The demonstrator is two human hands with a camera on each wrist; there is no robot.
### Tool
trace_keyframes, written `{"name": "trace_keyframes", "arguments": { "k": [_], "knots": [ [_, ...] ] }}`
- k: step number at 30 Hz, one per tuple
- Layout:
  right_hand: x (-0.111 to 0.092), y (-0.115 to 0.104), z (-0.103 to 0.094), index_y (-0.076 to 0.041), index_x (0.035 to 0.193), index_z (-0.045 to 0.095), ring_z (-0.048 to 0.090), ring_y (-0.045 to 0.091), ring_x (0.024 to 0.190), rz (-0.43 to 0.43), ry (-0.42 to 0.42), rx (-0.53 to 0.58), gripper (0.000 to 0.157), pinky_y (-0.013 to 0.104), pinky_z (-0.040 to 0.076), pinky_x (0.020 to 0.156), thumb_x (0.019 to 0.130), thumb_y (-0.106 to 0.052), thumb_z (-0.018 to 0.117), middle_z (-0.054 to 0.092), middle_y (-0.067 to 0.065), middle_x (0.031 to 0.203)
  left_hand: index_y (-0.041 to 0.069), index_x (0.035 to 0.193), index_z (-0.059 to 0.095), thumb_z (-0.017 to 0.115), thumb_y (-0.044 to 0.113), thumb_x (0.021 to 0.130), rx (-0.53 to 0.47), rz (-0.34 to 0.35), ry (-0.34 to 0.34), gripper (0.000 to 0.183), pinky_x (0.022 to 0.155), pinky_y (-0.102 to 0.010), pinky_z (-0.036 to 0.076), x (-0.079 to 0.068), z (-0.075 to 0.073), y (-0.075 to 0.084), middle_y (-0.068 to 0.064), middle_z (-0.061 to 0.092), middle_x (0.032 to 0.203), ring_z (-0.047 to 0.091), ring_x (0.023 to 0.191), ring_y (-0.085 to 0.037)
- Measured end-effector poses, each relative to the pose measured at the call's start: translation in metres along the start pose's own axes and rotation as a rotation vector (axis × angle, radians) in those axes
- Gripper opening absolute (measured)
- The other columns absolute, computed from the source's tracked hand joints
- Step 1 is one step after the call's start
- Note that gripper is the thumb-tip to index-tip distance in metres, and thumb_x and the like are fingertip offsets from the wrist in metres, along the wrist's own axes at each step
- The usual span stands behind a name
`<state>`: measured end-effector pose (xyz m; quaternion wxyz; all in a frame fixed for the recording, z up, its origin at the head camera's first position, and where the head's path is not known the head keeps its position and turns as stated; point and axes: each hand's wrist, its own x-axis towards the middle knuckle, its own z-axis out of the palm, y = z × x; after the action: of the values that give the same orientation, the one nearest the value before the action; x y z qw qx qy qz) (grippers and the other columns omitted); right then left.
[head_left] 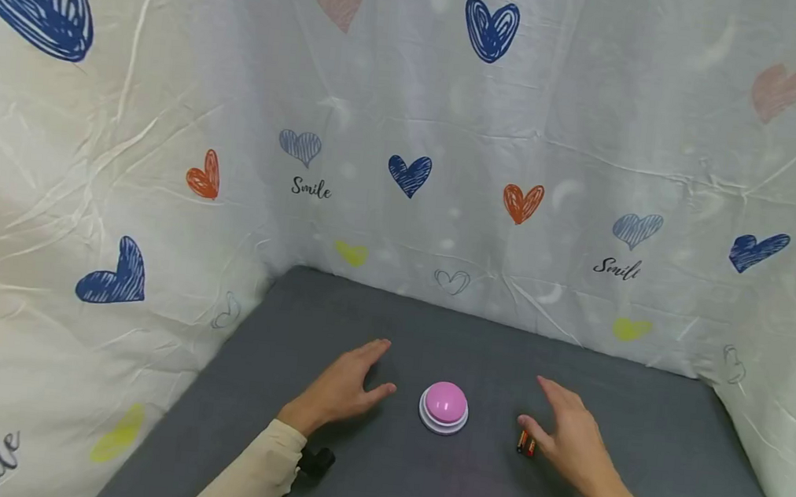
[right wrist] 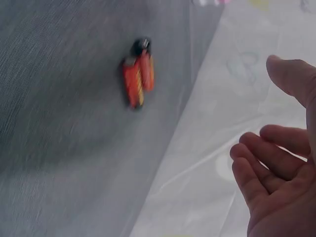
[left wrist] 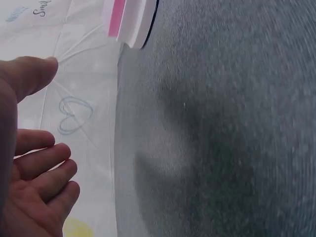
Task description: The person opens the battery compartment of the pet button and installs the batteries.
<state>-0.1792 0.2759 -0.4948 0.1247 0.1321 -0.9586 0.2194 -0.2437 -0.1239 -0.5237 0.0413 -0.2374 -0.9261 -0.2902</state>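
A round push-button lamp with a pink dome and white base (head_left: 445, 407) sits on the grey table between the two hands. My left hand (head_left: 343, 384) hovers to its left, thumb apart from relaxed fingers, holding nothing. On the other side, two orange-and-black batteries (right wrist: 136, 79) lie side by side on the table. My right hand (head_left: 572, 437) is above and just right of the batteries (head_left: 526, 444), its thumb overlapping them in the head view. Its palm shows bare in the right wrist view, fingers gently bent. Part of the pink-and-white lamp (left wrist: 129, 22) shows at the top of the left wrist view.
A grey cloth-covered table (head_left: 420, 487) spreads under both hands. White curtain (head_left: 398, 83) printed with hearts and "Smile" encloses its back and sides. Dark wrist-camera mounts (head_left: 317, 461) sit at both wrists.
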Motion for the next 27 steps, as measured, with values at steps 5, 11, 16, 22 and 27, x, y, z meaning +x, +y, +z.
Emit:
{"name": "trace_keyframes", "arguments": {
  "k": [5,11,16,22,27],
  "knots": [
    [0.01,-0.013,0.016,0.006,0.144,0.064,0.066,0.05,0.13,-0.059,0.001,0.018,0.064,0.068,0.058,0.103,0.092,-0.022,0.089,0.068,0.029,0.142,0.001,0.162,0.049,0.08,0.037,0.101,-0.025,0.027,-0.047,0.077,0.126,-0.06,0.045,0.003,0.008,0.005,-0.02,0.052,0.166,0.051,0.154,-0.04],
    [0.019,-0.027,0.036,0.006,0.143,0.066,0.068,0.046,0.13,-0.059,-0.056,0.057,0.065,0.064,0.057,0.108,0.089,-0.02,0.092,0.07,0.027,0.14,-0.003,0.159,0.052,0.082,0.033,0.099,-0.077,0.098,-0.121,0.076,0.126,-0.06,0.045,0.009,0.019,0.014,-0.021,0.055,0.163,0.052,0.153,-0.039],
    [0.024,-0.032,0.054,0.005,0.144,0.066,0.068,0.043,0.131,-0.02,-0.126,0.11,0.068,0.061,0.057,0.111,0.087,-0.02,0.093,0.071,0.025,0.141,-0.003,0.156,0.055,0.084,0.032,0.097,-0.054,0.126,-0.165,0.074,0.126,-0.059,0.046,0.015,0.033,0.022,-0.019,0.059,0.159,0.054,0.152,-0.037],
    [0.025,-0.035,0.073,0.004,0.143,0.068,0.07,0.041,0.129,-0.019,-0.133,0.163,0.067,0.059,0.057,0.112,0.086,-0.019,0.095,0.073,0.022,0.138,-0.002,0.152,0.059,0.088,0.028,0.093,-0.042,0.147,-0.192,0.073,0.125,-0.058,0.047,0.021,0.047,0.029,-0.018,0.064,0.154,0.059,0.147,-0.035],
    [0.023,-0.038,0.083,0.001,0.143,0.069,0.071,0.039,0.127,-0.042,-0.151,0.169,0.068,0.058,0.058,0.109,0.084,-0.019,0.096,0.075,0.02,0.135,0.001,0.15,0.061,0.09,0.027,0.091,-0.044,0.151,-0.197,0.07,0.125,-0.059,0.047,0.021,0.057,0.031,-0.014,0.068,0.15,0.059,0.147,-0.035]
  ]
}}
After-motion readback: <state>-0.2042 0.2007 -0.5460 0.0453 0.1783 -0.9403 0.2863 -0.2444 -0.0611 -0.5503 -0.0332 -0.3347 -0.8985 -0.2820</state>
